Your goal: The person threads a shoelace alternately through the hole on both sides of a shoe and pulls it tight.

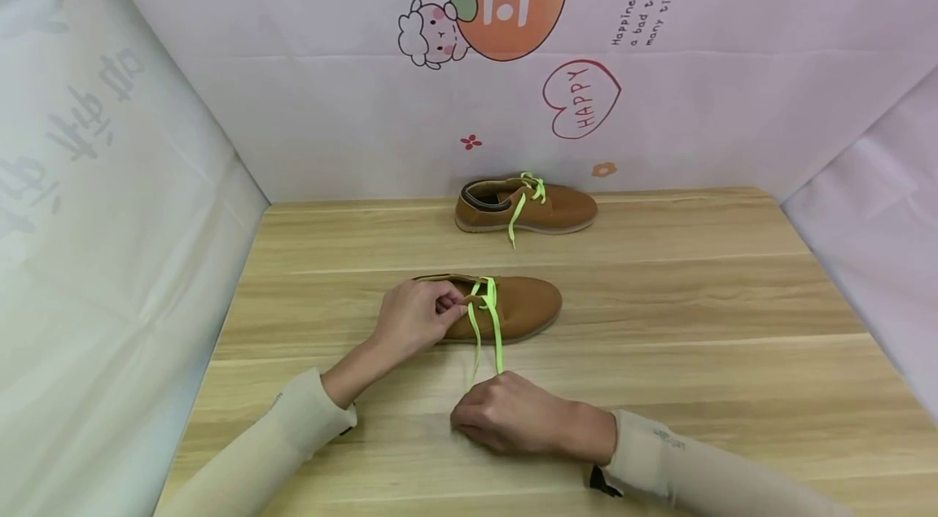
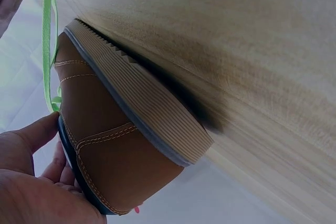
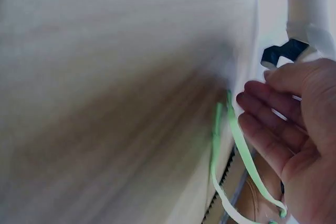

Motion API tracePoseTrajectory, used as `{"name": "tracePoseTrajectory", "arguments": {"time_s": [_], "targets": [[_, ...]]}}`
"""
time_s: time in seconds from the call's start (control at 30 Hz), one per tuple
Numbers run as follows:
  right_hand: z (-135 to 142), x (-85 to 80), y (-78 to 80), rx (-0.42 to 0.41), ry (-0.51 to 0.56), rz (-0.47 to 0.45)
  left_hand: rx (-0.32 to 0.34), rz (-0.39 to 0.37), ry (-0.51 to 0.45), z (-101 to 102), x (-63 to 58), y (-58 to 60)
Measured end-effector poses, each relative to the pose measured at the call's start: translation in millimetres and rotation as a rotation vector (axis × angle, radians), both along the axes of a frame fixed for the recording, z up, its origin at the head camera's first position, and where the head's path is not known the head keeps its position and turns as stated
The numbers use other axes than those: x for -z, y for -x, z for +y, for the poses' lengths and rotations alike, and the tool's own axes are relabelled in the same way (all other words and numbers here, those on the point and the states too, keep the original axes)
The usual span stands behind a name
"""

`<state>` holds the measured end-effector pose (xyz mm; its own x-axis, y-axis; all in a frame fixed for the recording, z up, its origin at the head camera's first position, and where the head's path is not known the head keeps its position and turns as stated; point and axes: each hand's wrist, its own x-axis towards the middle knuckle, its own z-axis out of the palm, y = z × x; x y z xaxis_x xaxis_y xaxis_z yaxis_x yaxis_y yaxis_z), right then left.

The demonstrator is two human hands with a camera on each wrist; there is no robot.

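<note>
A brown shoe (image 1: 531, 305) with bright green laces lies on the wooden table, its toe to the right. My left hand (image 1: 418, 313) pinches the near edge of its opening by the eyelets. In the left wrist view, the thumb of the left hand (image 2: 31, 166) presses the dark rim beside the green lace (image 2: 47, 51), and the other fingers reach behind it. My right hand (image 1: 513, 419) is just in front of the shoe. The right wrist view shows its fingers (image 3: 270, 121) loosely bent, with two loose ends of the green lace (image 3: 241, 145) beside the fingertips.
A second brown shoe (image 1: 572, 209) with green laces stands behind the first, against the printed white backdrop (image 1: 330, 118). White cloth also hangs at the left (image 1: 110, 256) and right sides. The table (image 1: 696, 322) has a light wood grain.
</note>
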<state>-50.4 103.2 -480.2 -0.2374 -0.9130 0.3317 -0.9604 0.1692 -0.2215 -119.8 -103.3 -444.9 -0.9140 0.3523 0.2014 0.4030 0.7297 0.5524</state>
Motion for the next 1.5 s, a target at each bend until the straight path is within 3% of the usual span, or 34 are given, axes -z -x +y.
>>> {"name": "tracePoseTrajectory", "arguments": {"time_s": [0.33,0.6,0.77,1.03,1.33,1.5], "targets": [[25.9,-18.3,13.3,0.049,0.039,-0.078,0.006,0.007,-0.025,-0.3,-2.5,-0.3],[42.8,-17.7,15.8,-0.012,-0.061,-0.056,0.003,-0.008,-0.248,-3.7,-3.0,0.5],[47.3,-17.5,14.1,-0.023,-0.162,-0.04,0.001,0.06,-0.324,-6.4,-0.6,2.3],[48.6,-8.6,14.8,-0.011,-0.196,-0.016,-0.002,0.154,-0.212,-7.5,-1.4,10.6],[47.1,-1.1,18.5,-0.044,-0.116,0.08,0.016,0.128,-0.045,-3.9,0.1,19.7],[45.4,1.2,19.3,-0.052,-0.079,0.122,0.017,0.115,-0.006,-1.5,-1.1,24.0]]}}
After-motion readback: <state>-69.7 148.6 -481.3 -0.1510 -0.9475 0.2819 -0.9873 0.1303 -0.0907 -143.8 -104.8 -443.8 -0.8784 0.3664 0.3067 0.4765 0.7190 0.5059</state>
